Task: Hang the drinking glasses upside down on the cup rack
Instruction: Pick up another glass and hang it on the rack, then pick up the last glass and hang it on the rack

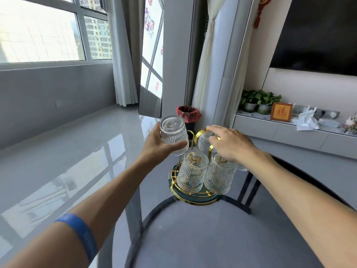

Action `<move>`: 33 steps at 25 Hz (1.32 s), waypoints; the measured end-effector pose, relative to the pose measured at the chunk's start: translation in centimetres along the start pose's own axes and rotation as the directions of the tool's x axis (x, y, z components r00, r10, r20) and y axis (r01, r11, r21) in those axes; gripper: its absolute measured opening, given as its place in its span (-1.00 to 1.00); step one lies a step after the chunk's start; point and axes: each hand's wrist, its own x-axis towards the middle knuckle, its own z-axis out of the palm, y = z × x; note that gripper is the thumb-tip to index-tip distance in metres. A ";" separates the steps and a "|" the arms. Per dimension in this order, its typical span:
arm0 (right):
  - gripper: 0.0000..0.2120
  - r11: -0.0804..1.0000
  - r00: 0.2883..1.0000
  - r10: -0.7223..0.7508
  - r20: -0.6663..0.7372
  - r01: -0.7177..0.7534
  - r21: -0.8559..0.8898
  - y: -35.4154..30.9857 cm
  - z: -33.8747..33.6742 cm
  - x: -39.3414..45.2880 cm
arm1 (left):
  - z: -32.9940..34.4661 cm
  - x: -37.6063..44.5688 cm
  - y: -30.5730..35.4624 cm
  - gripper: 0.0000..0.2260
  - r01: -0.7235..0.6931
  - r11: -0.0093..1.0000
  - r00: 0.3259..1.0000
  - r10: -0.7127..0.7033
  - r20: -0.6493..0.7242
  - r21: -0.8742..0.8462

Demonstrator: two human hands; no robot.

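Bright daylight from the overexposed windows (pixel 40 33) on the left, strong glare and reflections on the glossy floor (pixel 67 155), soft shadows, wide-angle bending at edges, slightly soft detail overall

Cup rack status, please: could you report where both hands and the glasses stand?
Left hand holds inverted glass. Right hand on rear racked glass. Two front glasses hung on cup rack. No obstruction.

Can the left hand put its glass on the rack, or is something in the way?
Probably yes. The left hand holds the glass upside down beside the rack. A bare gold loop close by looks free. The right hand rests on the far side, apart.
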 end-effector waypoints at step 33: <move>-0.21 0.740 0.873 0.467 -0.140 -0.299 0.602 17.8 4.5 -12.1 | 19.4 -15.2 -1.4 -0.32 -0.453 0.684 0.790 0.012 0.612 0.571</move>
